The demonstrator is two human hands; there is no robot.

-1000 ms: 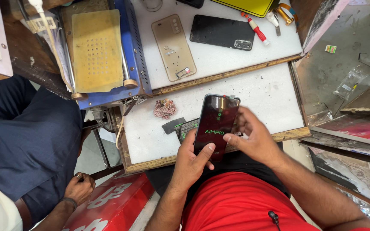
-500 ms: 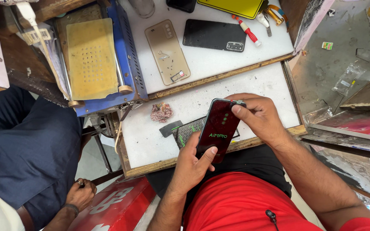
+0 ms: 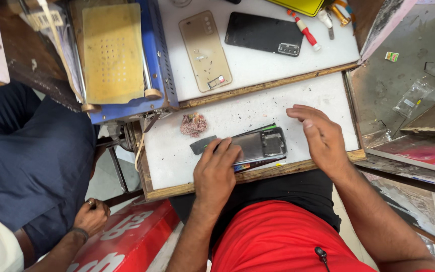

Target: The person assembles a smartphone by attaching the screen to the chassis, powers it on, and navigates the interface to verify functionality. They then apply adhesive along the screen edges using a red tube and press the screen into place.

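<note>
head view looks straight down on a white worktop (image 3: 298,108) with a wooden rim, speckled with dark crumbs. the left hand (image 3: 216,171) lies flat on the near edge of a phone (image 3: 258,147) that rests face down on the lower board, its fingertips pressing the left end of the shiny back near a dark grey pick-shaped scrap (image 3: 201,145); the grip is not closed around anything, only pressing down. the right hand (image 3: 320,138) hovers just beside the phone's right end, fingers loosely spread and curled a little, holding nothing; whether it touches the worktop i cannot tell. the phone lies slantwise, close to the front rim, with a thin coloured strip showing under its lower edge.

a small pinkish crumpled wad (image 3: 194,124) sits on the same board, near the phone's upper left and apart from it. on the upper board lie a gold back cover (image 3: 205,50), a black back cover (image 3: 264,34) beside it, and a red-and-white tool (image 3: 304,30) just right of the black one. a yellow tray-like thing (image 3: 303,5) shows at the top edge; what it holds cannot be seen. to the left stands a blue machine (image 3: 159,60) bearing a yellowish perforated pad (image 3: 112,53).

at lower left another person's hand (image 3: 91,216) rests near a red box (image 3: 127,239), with dark blue cloth above it.
</note>
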